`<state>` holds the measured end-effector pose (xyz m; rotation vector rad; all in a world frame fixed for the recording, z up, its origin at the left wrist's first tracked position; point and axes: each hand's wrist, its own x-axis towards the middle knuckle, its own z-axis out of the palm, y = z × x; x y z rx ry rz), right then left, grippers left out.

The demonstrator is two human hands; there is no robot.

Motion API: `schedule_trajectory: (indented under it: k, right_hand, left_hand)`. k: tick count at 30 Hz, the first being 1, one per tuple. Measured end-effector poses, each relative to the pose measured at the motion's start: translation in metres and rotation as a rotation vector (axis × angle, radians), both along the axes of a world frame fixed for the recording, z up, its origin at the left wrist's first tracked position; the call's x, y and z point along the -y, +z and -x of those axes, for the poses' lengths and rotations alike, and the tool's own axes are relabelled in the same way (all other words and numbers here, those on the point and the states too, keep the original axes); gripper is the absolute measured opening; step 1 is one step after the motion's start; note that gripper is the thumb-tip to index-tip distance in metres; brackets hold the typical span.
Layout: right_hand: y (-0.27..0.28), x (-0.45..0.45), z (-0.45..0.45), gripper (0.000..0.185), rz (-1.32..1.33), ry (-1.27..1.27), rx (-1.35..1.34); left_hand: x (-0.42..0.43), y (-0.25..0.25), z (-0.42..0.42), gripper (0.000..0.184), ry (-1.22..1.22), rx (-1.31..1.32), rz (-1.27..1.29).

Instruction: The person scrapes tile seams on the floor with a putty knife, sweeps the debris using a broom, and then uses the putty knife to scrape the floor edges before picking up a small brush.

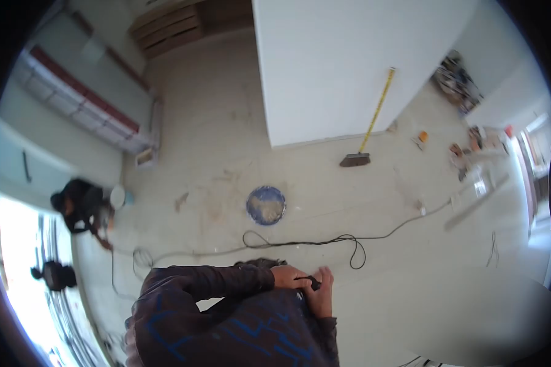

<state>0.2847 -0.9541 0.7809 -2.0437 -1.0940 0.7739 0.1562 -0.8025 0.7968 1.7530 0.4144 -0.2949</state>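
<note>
Both of my hands are together in front of my dark sleeved torso, at the lower middle of the view. My left hand [288,277] reaches in from the left, its fingers closed at a small black object [314,283]. Against the other side of that object is my right hand [320,298], its fingers bent round it and one fingertip raised. What the object is cannot be made out. Behind my left forearm, a dark bundle [262,263] shows in part.
A dark cable [312,243] runs looped across the floor ahead. Beyond it are a round blue tub [266,205] and a broom [356,159] against a white wall. Another person [82,203] crouches at the left by a white bucket [118,196]. A blurred pale shape covers the lower right.
</note>
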Motion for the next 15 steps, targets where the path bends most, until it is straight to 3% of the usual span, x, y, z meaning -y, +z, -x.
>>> schedule_trajectory:
  k: [3,9,11,15]
  right_hand:
    - [0.024,-0.001,-0.072,0.073,0.06,0.241,-0.003]
    - [0.017,-0.028,-0.156,0.075,-0.014,0.785,-0.066]
    - [0.042,-0.057,-0.169,0.074,0.134,0.724,-0.168]
    - [0.016,-0.12,-0.213,0.071,0.1,0.898,-0.118]
  left_hand:
    - [0.035,0.018,-0.036,0.052,0.161,-0.095,-0.011]
    - [0.082,0.026,-0.091,0.046,0.65,-0.04,-0.108]
    - [0.078,0.039,-0.107,0.046,0.75,-0.124,-0.015]
    - [0.04,0.029,-0.147,0.044,0.964,-0.012,0.059]
